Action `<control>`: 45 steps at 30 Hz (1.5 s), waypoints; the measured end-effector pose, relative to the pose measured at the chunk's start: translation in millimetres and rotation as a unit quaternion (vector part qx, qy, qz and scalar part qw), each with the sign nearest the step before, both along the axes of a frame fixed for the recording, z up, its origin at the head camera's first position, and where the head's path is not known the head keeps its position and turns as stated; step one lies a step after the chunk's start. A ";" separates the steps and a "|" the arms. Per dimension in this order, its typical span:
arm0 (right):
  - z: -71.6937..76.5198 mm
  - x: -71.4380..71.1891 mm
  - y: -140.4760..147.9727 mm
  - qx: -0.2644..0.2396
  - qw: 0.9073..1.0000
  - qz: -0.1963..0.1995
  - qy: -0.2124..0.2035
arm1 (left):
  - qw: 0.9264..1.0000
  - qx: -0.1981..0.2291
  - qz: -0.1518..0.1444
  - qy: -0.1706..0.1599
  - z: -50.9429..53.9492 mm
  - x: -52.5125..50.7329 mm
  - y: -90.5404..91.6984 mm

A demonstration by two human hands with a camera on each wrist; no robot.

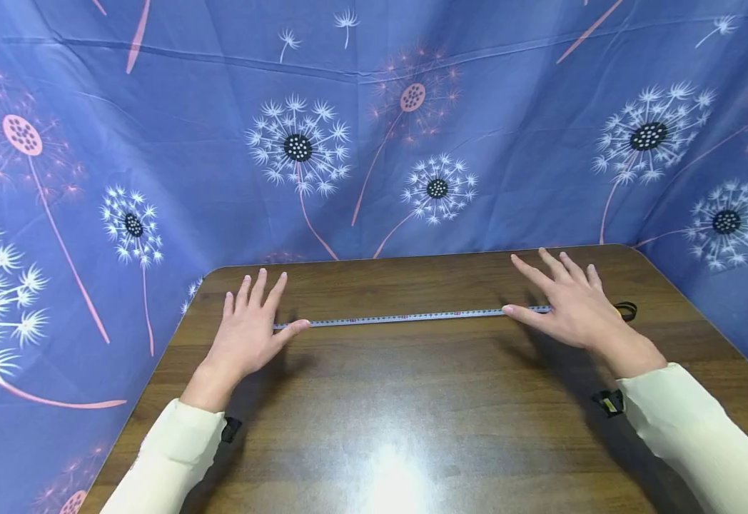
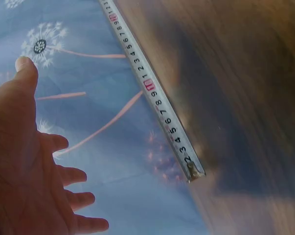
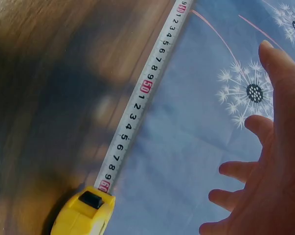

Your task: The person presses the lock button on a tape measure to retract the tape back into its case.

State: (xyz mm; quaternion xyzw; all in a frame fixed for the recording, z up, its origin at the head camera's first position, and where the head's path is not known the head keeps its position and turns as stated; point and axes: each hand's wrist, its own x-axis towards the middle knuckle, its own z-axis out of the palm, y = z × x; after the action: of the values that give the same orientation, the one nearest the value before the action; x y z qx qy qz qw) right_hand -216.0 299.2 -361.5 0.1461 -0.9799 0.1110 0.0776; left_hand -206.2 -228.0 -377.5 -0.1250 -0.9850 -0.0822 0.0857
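A tape measure blade point(image 1: 406, 317) stretches left to right across the wooden table, marked with black numbers and red tens. Its metal end hook point(image 2: 195, 172) shows in the left wrist view. At the other end, the yellow tape measure case point(image 3: 83, 213) with a black button meets the blade near the 60 mark. My left hand point(image 1: 245, 332) hovers by the hook end, fingers spread, apart from the blade. My right hand point(image 1: 569, 307) hovers near the case end, fingers spread and holding nothing. In the head view it hides most of the case.
The brown table point(image 1: 348, 400) has a glare spot near its front. Blue cloth point(image 1: 509, 86) with a dandelion print hangs behind and at both sides. A black strap loop point(image 1: 629, 310) sticks out beyond the right hand. Black wrist devices point(image 1: 608, 403) sit at both cuffs.
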 end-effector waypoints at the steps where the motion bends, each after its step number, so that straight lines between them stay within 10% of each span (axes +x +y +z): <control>1: 0.8 0.8 1.2 -0.002 1.000 0.000 0.001 | 1.000 0.003 -0.001 0.001 0.2 0.1 -1.7; 45: 5.4 8.8 73.7 -0.020 0.999 -0.029 -0.038 | 0.997 0.078 0.001 -0.026 6.7 5.5 -53.1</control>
State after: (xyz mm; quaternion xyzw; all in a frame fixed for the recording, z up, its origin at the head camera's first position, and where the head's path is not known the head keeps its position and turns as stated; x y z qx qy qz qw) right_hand -207.2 372.9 -356.1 0.1117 -0.9835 0.1342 0.0467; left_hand -200.6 -281.1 -370.8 -0.1145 -0.9777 -0.1616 0.0693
